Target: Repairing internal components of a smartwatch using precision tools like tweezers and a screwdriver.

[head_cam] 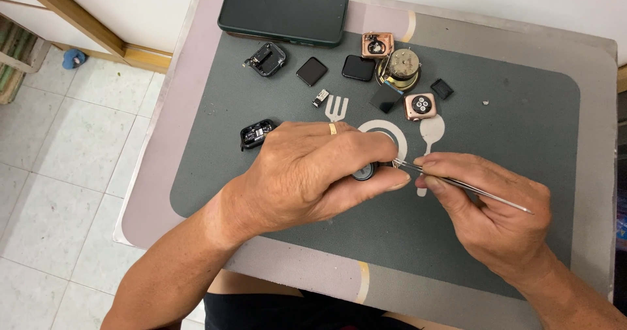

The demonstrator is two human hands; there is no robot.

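Left hand (313,173) cups, seemingly, a watch case (363,172).

A single head-worn view looks steeply down from above the near edge of the table (588,140), facing its far edge. It sits close: the table fills most of the frame, with tiled floor (59,173) visible past its left edge.

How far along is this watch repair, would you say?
Done: several watch cases and dark screens already lie apart on the mat. In hand: the left hand grips a small round part; the right hand works tweezers into it. Left: nothing reassembled.
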